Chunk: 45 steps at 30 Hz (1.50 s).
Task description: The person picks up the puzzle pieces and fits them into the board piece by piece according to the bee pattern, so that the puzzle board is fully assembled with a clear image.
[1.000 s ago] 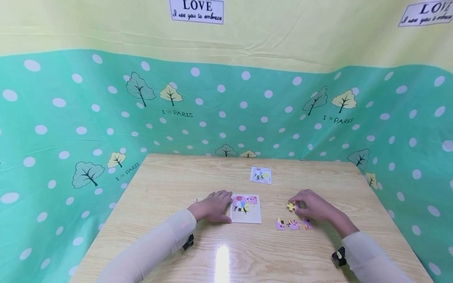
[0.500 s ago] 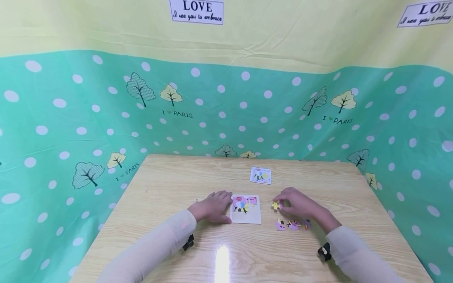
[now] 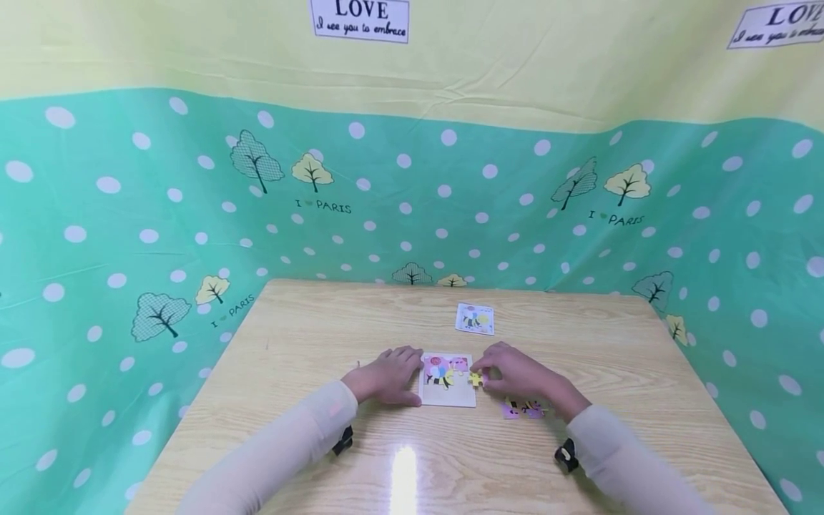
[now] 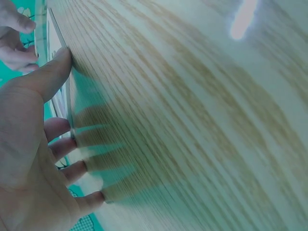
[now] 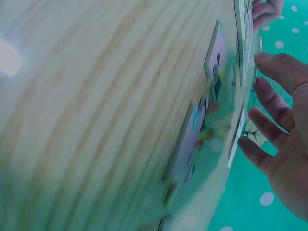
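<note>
A square white puzzle tray [image 3: 449,398] lies on the table with pink, yellow and black bee-picture pieces [image 3: 440,373] set in its upper part. Beside its left edge rests my left hand [image 3: 390,378]; in the left wrist view the spread fingers and thumb [image 4: 57,67] touch the tray's side. A yellow puzzle piece [image 3: 476,379] is pinched between the thumb and fingers of my right hand [image 3: 515,373], at the tray's right edge. Below that hand lie loose pink puzzle pieces [image 3: 511,410], partly hidden by the wrist.
Behind the tray lies a small picture card [image 3: 475,319] showing a bee. The wooden table [image 3: 322,315] is backed by a green dotted cloth [image 3: 412,186]. A bright light reflection [image 3: 404,479] shows near the front.
My right hand has moved left with the yellow puzzle piece, from above the loose pieces to the tray's right edge. The left hand has stayed in place.
</note>
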Tool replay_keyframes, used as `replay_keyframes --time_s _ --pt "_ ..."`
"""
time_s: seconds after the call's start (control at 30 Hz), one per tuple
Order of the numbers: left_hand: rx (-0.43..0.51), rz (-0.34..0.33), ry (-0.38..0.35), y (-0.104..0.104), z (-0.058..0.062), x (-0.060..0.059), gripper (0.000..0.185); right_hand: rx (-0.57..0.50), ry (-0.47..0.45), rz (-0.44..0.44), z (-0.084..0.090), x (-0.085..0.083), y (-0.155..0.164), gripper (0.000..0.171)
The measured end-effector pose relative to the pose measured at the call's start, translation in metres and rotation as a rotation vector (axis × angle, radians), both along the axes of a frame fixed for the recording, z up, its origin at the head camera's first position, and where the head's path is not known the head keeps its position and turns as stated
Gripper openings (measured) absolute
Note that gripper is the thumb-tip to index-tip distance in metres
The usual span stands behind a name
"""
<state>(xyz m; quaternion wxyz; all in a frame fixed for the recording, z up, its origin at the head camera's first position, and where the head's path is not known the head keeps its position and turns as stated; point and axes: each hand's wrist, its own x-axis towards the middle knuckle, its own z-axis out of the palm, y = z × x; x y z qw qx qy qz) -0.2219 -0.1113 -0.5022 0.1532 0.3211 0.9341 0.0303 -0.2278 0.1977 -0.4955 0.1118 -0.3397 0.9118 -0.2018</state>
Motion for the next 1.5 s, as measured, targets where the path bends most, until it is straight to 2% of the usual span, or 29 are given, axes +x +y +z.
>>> replay_keyframes --time_s 0.3,0.77,1.23,1.5 --pt "-0.003 -0.008 0.007 0.000 -0.001 -0.001 0.078 0.030 0.062 0.056 -0.005 -0.003 -0.019 0.033" --pt "-0.020 0.000 0.012 0.000 -0.006 -0.003 0.081 0.086 0.153 0.035 -0.009 -0.003 -0.032 0.032" --pt "-0.016 -0.004 0.004 0.001 -0.003 -0.002 0.081 0.090 0.105 0.009 -0.008 -0.004 -0.039 0.030" --pt "-0.013 -0.004 0.000 0.001 0.000 -0.002 0.080 0.079 0.114 0.018 -0.010 -0.005 -0.039 0.030"
